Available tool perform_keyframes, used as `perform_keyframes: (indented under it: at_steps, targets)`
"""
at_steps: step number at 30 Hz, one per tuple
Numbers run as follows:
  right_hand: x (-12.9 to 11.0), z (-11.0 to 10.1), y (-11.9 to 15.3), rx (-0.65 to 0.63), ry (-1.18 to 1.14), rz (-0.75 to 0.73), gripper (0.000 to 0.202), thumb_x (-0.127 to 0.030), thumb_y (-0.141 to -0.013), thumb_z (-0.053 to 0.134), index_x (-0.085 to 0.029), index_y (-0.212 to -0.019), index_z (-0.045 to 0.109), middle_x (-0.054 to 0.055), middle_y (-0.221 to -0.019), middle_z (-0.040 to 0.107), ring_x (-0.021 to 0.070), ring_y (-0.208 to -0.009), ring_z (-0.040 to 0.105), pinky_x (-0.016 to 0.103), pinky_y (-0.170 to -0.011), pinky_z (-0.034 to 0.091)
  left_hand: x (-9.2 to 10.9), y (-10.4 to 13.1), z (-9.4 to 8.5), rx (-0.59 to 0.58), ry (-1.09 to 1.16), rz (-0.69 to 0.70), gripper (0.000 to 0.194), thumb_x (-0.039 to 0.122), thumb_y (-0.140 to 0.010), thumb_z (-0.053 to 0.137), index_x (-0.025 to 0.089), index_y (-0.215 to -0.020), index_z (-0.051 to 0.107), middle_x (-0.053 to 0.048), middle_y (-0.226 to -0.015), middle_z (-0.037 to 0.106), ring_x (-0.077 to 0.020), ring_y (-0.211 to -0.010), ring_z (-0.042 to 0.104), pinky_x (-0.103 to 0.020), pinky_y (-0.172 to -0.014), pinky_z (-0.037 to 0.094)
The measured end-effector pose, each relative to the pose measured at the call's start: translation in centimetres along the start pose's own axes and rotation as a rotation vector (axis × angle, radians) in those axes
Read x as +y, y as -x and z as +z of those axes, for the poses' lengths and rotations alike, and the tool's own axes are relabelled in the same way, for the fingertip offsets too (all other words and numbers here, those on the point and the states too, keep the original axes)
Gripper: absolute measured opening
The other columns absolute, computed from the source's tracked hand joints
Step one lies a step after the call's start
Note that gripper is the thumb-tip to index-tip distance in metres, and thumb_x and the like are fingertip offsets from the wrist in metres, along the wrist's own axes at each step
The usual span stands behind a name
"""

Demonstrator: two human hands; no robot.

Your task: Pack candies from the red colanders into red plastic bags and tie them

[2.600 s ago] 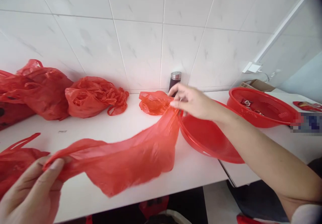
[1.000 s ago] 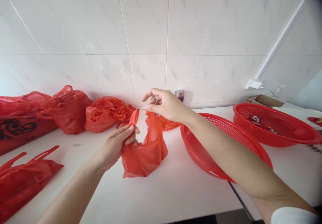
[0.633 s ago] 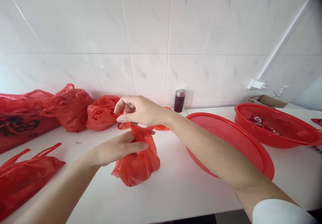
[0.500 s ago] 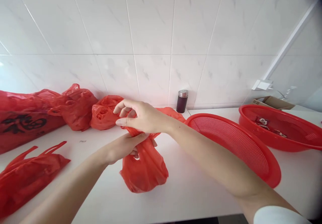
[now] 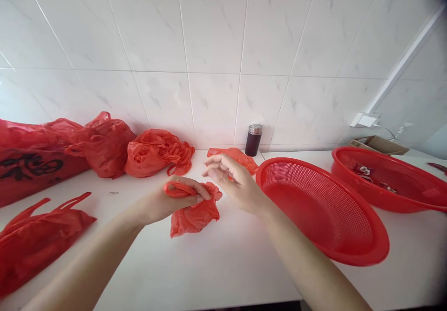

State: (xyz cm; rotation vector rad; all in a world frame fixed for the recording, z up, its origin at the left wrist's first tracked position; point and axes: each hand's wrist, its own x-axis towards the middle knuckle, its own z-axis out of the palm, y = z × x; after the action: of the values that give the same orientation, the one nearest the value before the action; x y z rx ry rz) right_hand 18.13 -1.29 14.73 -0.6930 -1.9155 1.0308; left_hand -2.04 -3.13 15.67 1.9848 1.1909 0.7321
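My left hand (image 5: 185, 198) is closed around the gathered upper part of a red plastic bag (image 5: 193, 220), whose lower part hangs crumpled over the white table. To the right of it, my right hand (image 5: 233, 180) is raised with fingers apart and slightly curled, holding nothing. Just behind that hand, a flat red plastic bag (image 5: 240, 159) lies on the table. Farther back to the left sits a bunched heap of red plastic bags (image 5: 157, 152).
Full red bags (image 5: 108, 145) stand along the tiled wall. Another red bag with handles (image 5: 45, 236) lies front left. A dark flask (image 5: 253, 141) stands at the back. Right are a red perforated basket (image 5: 363, 250), a red basin (image 5: 380, 199) with small packets, and a cardboard box (image 5: 387, 145).
My right hand has moved right and away from the bag. The held bag is now drawn up smaller and more crumpled in my left hand. The bunched heap behind is uncovered.
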Motion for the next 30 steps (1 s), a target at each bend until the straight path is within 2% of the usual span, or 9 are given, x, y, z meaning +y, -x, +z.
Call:
perform_keyframes:
  at_steps: [3, 6, 9, 12, 16, 21, 24, 27, 30]
  targets:
    - [3.0, 1.1, -1.4, -0.020, -0.064, 0.079, 0.034, -0.047, -0.097, 0.040, -0.029, -0.123, 0.052, 0.001, -0.096, 0.064, 0.0168, -0.095, 0.059, 0.035, -0.088, 0.044, -0.3, -0.4, 0.9, 0.031, -0.151, -0.025, 0.017, 0.014, -0.077, 0.050, 0.021, -0.074, 0.064, 0.000, -0.070, 0.062, -0.0140, -0.062, 0.055, -0.024, -0.055, 0.041]
    - [5.0, 2.4, -1.9, 0.004, -0.218, 0.139, 0.034, -0.047, -0.096, 0.042, -0.028, -0.119, 0.058, 0.002, -0.101, 0.063, 0.0182, -0.100, 0.058, 0.036, -0.091, 0.044, -1.3, -0.7, 1.8, 0.289, -0.372, 0.045, 0.018, 0.007, -0.071, 0.044, 0.021, -0.075, 0.054, 0.004, -0.064, 0.057, -0.0117, -0.055, 0.049, -0.023, -0.051, 0.036]
    - [5.6, 2.7, -1.5, -0.087, -0.532, 0.173, 0.029, -0.042, -0.092, 0.051, -0.026, -0.114, 0.061, 0.002, -0.107, 0.064, 0.0179, -0.103, 0.059, 0.033, -0.091, 0.045, -2.2, -0.9, 2.6, 0.473, -0.459, 0.215, 0.022, 0.007, -0.076, 0.043, 0.022, -0.089, 0.053, 0.000, -0.087, 0.063, -0.0143, -0.072, 0.058, -0.025, -0.063, 0.044]
    - [5.4, 2.3, -1.0, -0.181, -0.709, 0.295, 0.022, -0.036, -0.086, 0.061, -0.022, -0.102, 0.063, 0.002, -0.093, 0.065, 0.0155, -0.088, 0.062, 0.030, -0.082, 0.048, -2.8, -0.9, 3.2, 0.581, -0.452, 0.299, 0.026, 0.011, -0.082, 0.044, 0.023, -0.103, 0.053, -0.004, -0.108, 0.061, -0.0184, -0.096, 0.060, -0.028, -0.077, 0.047]
    - [5.0, 2.1, -0.9, -0.082, -0.694, 0.341, 0.013, -0.027, -0.078, 0.065, -0.018, -0.077, 0.056, -0.002, -0.076, 0.061, 0.0113, -0.072, 0.060, 0.027, -0.073, 0.047, -3.3, -0.6, 4.1, 0.552, -0.415, 0.263, 0.025, 0.014, -0.087, 0.045, 0.024, -0.107, 0.055, -0.004, -0.111, 0.061, -0.0187, -0.099, 0.061, -0.029, -0.081, 0.048]
    - [5.1, 2.7, -1.4, 0.337, -0.629, 0.225, 0.023, -0.036, -0.082, 0.062, -0.022, -0.082, 0.043, -0.003, -0.077, 0.064, 0.0130, -0.071, 0.064, 0.031, -0.073, 0.051, -3.8, 0.1, 4.8, 0.553, -0.365, 0.204, 0.030, 0.015, -0.087, 0.047, 0.026, -0.113, 0.055, -0.003, -0.118, 0.059, -0.0175, -0.100, 0.061, -0.026, -0.078, 0.048]
    - [5.6, 2.9, -1.2, 0.239, -0.574, 0.260, 0.030, -0.049, -0.084, 0.060, -0.023, -0.094, 0.048, -0.001, -0.085, 0.063, 0.0118, -0.068, 0.062, 0.027, -0.066, 0.049, -4.1, 0.4, 4.6, 0.623, -0.363, 0.125, 0.031, 0.013, -0.085, 0.049, 0.026, -0.112, 0.055, -0.002, -0.116, 0.060, -0.0164, -0.092, 0.061, -0.026, -0.076, 0.048]
    - [6.0, 3.4, -0.9, 0.062, -0.468, 0.261, 0.034, -0.054, -0.083, 0.059, -0.020, -0.083, 0.053, -0.004, -0.072, 0.055, 0.0091, -0.060, 0.050, 0.023, -0.059, 0.041, -4.4, 0.3, 4.5, 0.594, -0.327, 0.095, 0.032, 0.014, -0.084, 0.049, 0.025, -0.113, 0.057, -0.003, -0.111, 0.063, -0.0155, -0.084, 0.062, -0.026, -0.075, 0.048]
    - [6.5, 4.3, -0.8, 0.194, -0.352, 0.196, 0.041, -0.053, -0.088, 0.052, -0.020, -0.065, 0.046, -0.006, -0.060, 0.040, 0.0091, -0.058, 0.041, 0.022, -0.058, 0.037, -5.0, 0.2, 4.8, 0.460, -0.285, 0.067, 0.039, 0.019, -0.089, 0.044, 0.024, -0.126, 0.056, -0.004, -0.110, 0.066, -0.0171, -0.087, 0.063, -0.027, -0.078, 0.048]
